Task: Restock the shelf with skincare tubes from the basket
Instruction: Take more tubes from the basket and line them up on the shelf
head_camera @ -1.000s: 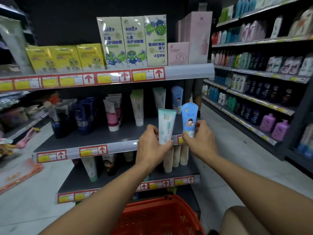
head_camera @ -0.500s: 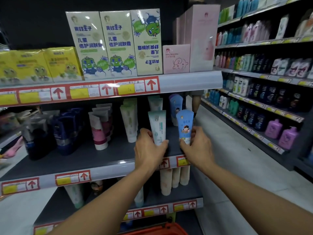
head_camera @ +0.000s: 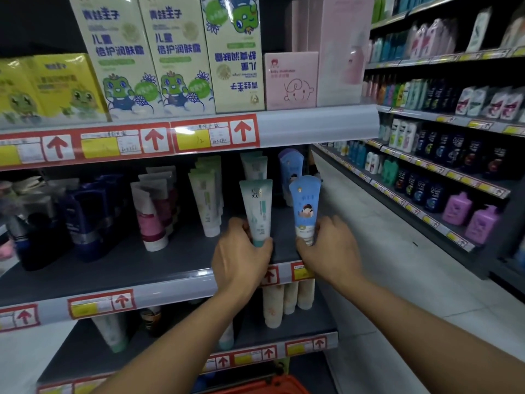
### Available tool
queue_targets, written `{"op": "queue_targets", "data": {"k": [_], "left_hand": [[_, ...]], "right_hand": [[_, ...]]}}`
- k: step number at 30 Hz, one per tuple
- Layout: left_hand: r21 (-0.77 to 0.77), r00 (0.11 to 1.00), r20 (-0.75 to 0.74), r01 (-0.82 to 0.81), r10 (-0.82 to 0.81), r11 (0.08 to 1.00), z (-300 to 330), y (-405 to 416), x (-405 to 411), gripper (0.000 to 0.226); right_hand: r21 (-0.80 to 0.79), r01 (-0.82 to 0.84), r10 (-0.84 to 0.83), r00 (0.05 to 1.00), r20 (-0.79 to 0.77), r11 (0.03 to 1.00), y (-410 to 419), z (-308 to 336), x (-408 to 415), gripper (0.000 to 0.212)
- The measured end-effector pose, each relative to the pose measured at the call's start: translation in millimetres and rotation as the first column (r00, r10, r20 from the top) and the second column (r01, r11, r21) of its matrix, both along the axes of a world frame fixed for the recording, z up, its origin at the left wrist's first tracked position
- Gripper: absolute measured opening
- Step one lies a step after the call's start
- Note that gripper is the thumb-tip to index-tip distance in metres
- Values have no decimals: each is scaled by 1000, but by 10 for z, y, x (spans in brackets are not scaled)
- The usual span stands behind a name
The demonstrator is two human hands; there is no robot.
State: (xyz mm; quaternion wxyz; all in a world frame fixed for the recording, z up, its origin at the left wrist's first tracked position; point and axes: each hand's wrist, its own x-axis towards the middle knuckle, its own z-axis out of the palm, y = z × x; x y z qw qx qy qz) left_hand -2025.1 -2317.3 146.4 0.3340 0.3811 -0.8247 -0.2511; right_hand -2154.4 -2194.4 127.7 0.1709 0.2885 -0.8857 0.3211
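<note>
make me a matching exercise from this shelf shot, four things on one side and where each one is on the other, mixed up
Things:
1. teal-and-white tube
2. blue cartoon tube
3. small pink box
4. orange basket

Places:
A. top shelf, right of the frog-print cartons
B. in the right hand, at the middle shelf
C. bottom edge of the view, below the shelves
D. in the left hand, at the middle shelf

Pairs: 1-D, 2-B, 3-A, 4-C

Glossy plastic tubes (head_camera: 257, 211); shelf (head_camera: 113, 265) seemingly matt.
</note>
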Motion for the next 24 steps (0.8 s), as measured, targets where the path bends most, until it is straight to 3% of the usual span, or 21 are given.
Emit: {"op": "queue_targets", "data": {"k": [3,9,24], "left_hand": [[56,999,52,-10,7,998,75,-44,-102,42],[80,989,148,-43,31,996,161,-172,-378,51],[35,980,174,-104,97,994,121,-428,-823,60]], "right_hand": [[113,-1,-10,995,96,994,-84,92,-115,43],[181,-1,-42,972,233,983,-270,250,-374,38],[154,28,-65,968,242,988,-631,239,-752,55]]}}
